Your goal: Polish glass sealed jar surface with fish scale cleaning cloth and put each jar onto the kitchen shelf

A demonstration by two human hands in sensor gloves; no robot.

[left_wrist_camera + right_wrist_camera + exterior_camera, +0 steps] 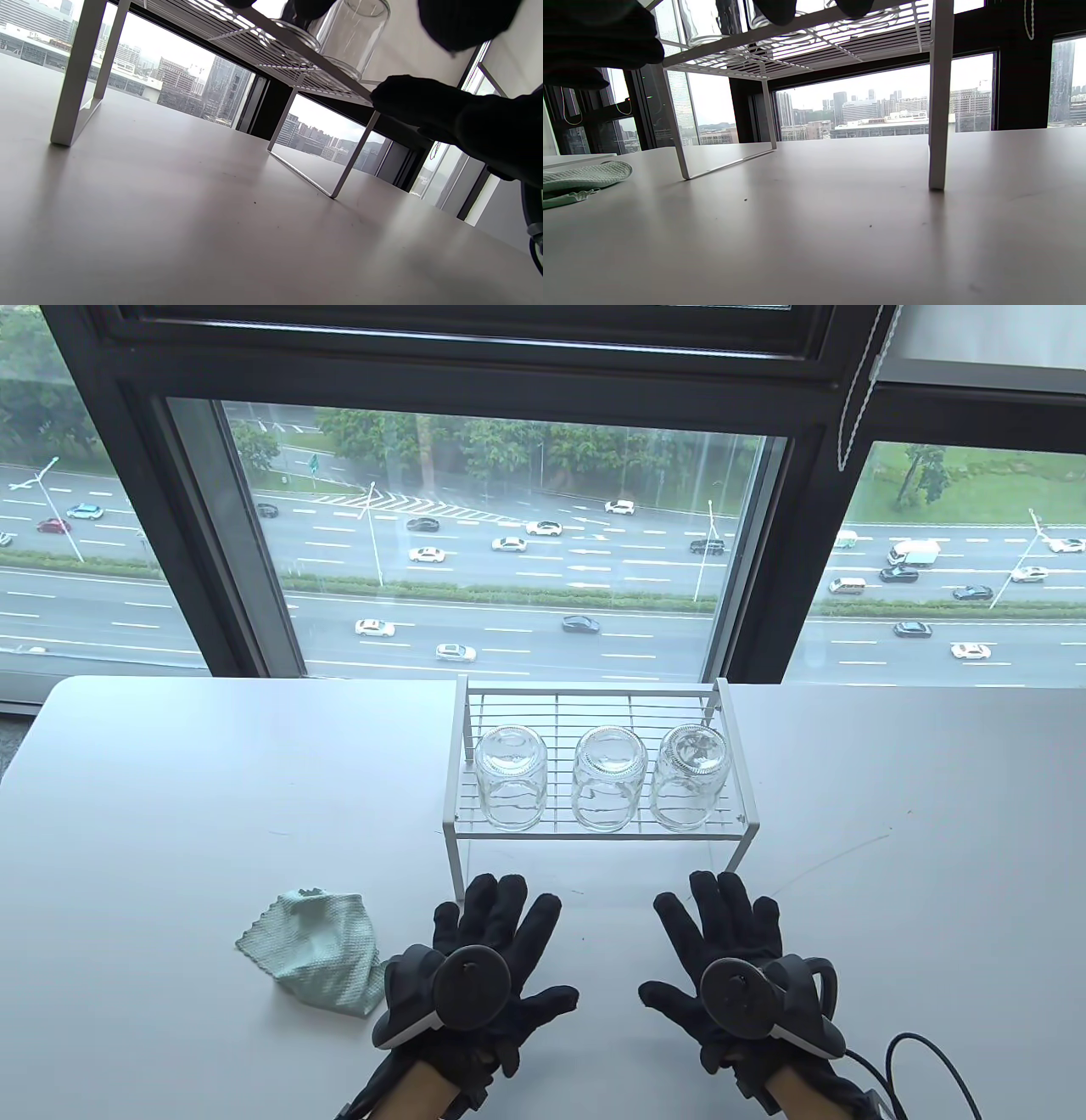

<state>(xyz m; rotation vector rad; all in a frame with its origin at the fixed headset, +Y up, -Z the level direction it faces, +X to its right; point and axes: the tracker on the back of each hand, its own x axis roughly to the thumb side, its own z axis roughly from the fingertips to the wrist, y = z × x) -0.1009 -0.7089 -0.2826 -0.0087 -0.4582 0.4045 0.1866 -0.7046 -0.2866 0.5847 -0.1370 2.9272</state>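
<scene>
Three clear glass jars stand upside down in a row on the white wire kitchen shelf (594, 704): a left jar (510, 786), a middle jar (606, 786) and a right jar (689, 786). The mint-green fish scale cloth (318, 950) lies crumpled on the table, left of my left hand (501, 933). Both hands lie flat near the table's front edge with fingers spread, holding nothing; my right hand (721, 933) is in front of the shelf's right leg. From the wrist views I see the shelf (297, 51) (806, 42) from below, and the cloth (581, 180) at the left.
The white table (170, 814) stretches wide to the left and right of the shelf. A large window with a dark frame (254, 585) runs behind the table's far edge. A black cable (920, 1056) trails from my right wrist at the bottom right.
</scene>
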